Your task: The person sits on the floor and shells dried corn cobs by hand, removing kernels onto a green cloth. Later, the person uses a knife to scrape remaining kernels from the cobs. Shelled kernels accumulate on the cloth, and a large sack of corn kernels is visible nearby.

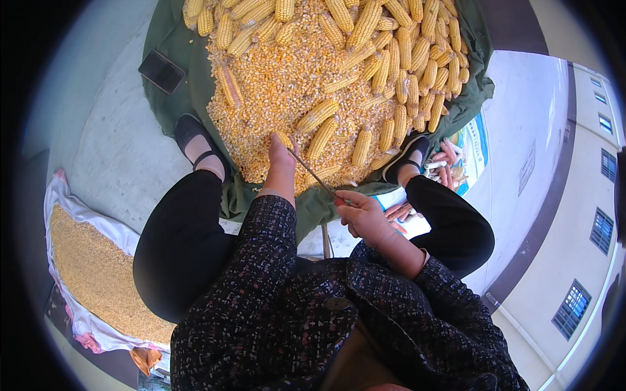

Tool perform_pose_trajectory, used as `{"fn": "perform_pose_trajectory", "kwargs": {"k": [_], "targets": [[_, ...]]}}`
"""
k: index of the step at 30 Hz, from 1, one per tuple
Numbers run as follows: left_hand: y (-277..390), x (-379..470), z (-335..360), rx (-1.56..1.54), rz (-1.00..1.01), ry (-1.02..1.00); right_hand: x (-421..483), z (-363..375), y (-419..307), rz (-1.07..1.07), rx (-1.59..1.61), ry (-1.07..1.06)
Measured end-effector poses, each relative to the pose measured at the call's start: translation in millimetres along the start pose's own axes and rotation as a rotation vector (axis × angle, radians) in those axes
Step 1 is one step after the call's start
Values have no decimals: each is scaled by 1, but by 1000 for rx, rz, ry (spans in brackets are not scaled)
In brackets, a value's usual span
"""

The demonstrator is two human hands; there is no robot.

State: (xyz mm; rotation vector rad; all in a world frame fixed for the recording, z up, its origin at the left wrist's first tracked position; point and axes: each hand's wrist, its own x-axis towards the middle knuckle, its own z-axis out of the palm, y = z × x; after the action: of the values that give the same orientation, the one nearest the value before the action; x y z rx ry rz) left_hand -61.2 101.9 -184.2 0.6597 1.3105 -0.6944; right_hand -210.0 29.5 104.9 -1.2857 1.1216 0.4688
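My left hand [282, 152] is closed around an ear of corn [283, 139], whose yellow kernels show above the fingers. Low at the centre, my right hand [361, 213] grips the red handle of a thin metal rod tool [313, 172], perhaps a screwdriver. The rod slants up and left, and its far end reaches the ear at my left hand. Beneath and beyond both hands lies a heap of loose corn kernels [274, 88] on a green cloth [195, 63]. Several whole ears rest on the kernels just right of my left hand, among them one ear [322, 138].
Many unshelled ears [420, 63] are piled at the upper right. A smartphone [162, 72] lies on the cloth's left part. Bare cobs [446, 156] lie on a printed sheet by the right shoe [406, 159]. A pale cloth with grain [98, 273] is spread at lower left.
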Motion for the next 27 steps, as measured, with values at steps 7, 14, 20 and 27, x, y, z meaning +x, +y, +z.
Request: {"fn": "perform_pose_trajectory", "kwargs": {"k": [7, 14, 20, 27], "targets": [[0, 1, 2, -40, -19, -21, -9, -9, -13, -423, -945, 121], [2, 0, 4, -52, -35, 32, -3, -11, -36, -369, -949, 71], [-1, -1, 1, -73, -71, -10, 5, -18, -44, -375, -883, 13], [-4, -14, 3, -43, 20, -13, 2, -1, -25, -329, -847, 57]]}}
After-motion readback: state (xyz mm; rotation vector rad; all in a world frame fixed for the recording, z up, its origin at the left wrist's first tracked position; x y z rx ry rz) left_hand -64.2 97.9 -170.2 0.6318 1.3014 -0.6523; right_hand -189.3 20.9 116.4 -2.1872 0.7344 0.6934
